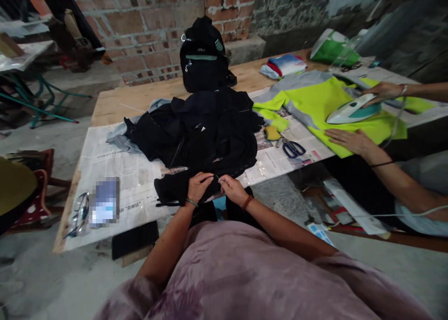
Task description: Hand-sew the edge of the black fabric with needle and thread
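At the table's front edge, my left hand rests over the lower part of a black garment, its thumb and forefinger pinched together. Just to the right, my right hand is also closed in a pinch, its fingertips a short gap from the left ones. A thin, light, needle-like piece shows at the right fingertips; it is too small to name surely. What the left fingertips pinch is hidden. The black garment lies bunched on newspaper, with grey-blue cloth showing from under its left side.
Navy-handled scissors and a yellow sponge-like block lie right of the garment. A co-worker's hands press an iron on a neon-yellow garment. Behind stands a black backpack. Glasses and a blurred-out phone-like object lie left.
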{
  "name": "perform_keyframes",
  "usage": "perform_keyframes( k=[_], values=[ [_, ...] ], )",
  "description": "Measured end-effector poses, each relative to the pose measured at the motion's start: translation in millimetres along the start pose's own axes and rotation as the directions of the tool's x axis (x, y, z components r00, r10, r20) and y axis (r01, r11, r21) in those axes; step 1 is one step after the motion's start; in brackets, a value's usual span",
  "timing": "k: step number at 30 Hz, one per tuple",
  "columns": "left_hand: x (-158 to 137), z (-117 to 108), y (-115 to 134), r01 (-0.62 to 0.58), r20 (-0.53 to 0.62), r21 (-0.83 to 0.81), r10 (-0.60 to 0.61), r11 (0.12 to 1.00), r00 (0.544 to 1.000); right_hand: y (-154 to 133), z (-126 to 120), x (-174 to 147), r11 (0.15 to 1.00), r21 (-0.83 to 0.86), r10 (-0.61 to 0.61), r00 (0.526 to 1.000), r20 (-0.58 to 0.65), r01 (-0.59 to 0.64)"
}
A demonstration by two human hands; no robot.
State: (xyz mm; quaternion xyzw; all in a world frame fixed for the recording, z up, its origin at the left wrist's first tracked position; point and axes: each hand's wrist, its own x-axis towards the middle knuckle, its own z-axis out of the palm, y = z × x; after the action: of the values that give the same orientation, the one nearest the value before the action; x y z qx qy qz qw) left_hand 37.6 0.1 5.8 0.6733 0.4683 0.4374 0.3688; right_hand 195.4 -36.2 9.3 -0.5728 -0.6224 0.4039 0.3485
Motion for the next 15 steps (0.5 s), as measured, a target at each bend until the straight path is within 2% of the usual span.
perform_keyframes(
  k=[9,15],
  values=[
    [0.5,0.8,-0.2,-0.022,0.028,0.006,0.022,1.000,0.999,-0.6,2.4,0.0,0.998,0.043,0.044,0.999,0.000,-0.044],
    [0.6,1.0,-3.1,-0.024,0.049,0.000,0.024,1.000,0.998,-0.4,6.4,-0.6,1.000,-0.028,-0.012,0.999,-0.037,0.011]
  ],
)
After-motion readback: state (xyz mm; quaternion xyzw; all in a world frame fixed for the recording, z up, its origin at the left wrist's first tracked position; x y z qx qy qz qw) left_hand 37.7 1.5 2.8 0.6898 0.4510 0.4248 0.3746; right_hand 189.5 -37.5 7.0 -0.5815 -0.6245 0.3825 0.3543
